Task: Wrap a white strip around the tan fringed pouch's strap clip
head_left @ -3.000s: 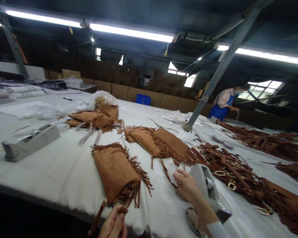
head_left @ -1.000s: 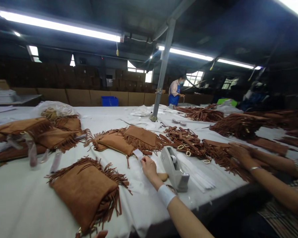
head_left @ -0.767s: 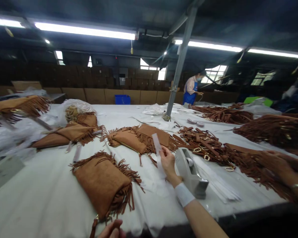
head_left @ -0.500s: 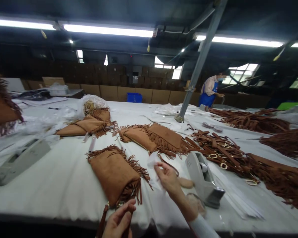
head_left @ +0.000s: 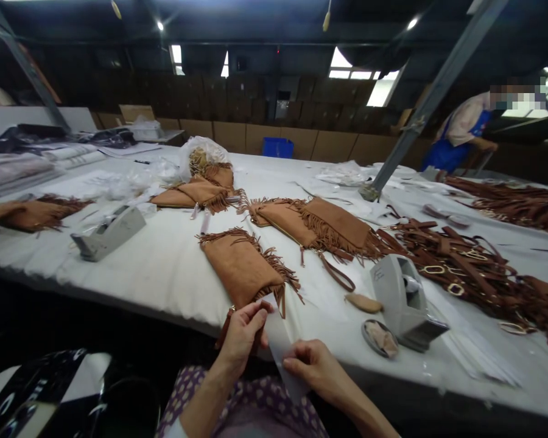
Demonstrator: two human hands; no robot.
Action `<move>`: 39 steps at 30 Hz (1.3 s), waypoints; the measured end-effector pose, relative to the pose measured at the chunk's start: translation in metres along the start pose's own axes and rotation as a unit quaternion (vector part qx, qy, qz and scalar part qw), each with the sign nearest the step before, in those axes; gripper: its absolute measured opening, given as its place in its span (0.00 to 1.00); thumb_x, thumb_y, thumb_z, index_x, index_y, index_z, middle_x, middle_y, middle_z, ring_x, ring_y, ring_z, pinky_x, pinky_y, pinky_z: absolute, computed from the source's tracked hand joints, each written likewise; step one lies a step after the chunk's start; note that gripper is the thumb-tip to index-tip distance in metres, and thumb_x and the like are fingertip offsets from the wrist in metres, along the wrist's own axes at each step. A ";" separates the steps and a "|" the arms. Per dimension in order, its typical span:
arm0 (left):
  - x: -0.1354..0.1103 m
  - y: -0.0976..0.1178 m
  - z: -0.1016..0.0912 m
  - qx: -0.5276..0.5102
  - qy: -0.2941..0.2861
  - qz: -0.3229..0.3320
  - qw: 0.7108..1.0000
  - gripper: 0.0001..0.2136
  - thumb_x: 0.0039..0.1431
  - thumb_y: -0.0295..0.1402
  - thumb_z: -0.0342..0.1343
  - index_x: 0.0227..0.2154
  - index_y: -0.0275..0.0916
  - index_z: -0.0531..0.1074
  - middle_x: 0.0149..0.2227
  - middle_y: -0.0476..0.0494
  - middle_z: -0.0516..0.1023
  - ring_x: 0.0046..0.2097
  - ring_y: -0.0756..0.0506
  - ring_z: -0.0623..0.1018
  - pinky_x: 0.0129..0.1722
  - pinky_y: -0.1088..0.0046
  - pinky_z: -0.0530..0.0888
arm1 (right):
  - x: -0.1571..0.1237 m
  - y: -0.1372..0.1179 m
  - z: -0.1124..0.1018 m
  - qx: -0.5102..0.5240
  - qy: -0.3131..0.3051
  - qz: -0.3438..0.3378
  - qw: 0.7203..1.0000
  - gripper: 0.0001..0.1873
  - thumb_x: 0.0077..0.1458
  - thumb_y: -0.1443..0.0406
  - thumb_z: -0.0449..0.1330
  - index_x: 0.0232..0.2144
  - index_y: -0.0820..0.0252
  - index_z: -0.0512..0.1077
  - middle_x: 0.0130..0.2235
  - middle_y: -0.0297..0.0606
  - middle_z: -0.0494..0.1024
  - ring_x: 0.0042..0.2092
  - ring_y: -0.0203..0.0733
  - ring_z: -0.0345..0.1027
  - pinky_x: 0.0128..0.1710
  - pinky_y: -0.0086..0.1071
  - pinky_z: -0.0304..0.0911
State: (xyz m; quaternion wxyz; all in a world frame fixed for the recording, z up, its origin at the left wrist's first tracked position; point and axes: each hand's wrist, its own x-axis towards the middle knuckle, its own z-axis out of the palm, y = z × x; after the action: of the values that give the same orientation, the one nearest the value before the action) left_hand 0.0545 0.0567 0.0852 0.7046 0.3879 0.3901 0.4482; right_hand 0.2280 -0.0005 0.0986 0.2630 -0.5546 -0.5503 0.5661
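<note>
Left hand pinching strap end of fringed bag, right hand gripping white paper strip, tape dispenser nearby on white table

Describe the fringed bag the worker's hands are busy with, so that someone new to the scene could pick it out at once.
On the long white table, find the grey tape dispenser near the front edge. Left of it lies one brown fringed suede bag, alone. Unlike the stacked bags behind, its strap end hangs over the table edge, where the left hand and right hand hold a white strip.
</note>
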 end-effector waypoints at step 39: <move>-0.005 0.016 0.005 0.174 0.026 0.084 0.981 0.16 0.57 0.44 0.54 0.34 0.35 0.75 0.15 0.52 0.68 0.15 0.53 0.65 0.15 0.79 0.58 | 0.007 0.015 0.010 0.275 0.152 0.028 0.949 0.19 0.39 0.53 0.68 0.23 0.63 0.74 0.23 0.36 0.75 0.28 0.39 0.67 0.29 0.30 0.63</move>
State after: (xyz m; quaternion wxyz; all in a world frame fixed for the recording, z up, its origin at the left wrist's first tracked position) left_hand 0.0522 0.0560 0.1025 0.5762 0.5242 0.4461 0.4407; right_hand 0.2214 -0.0012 0.0799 0.4705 -0.5551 -0.3108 0.6114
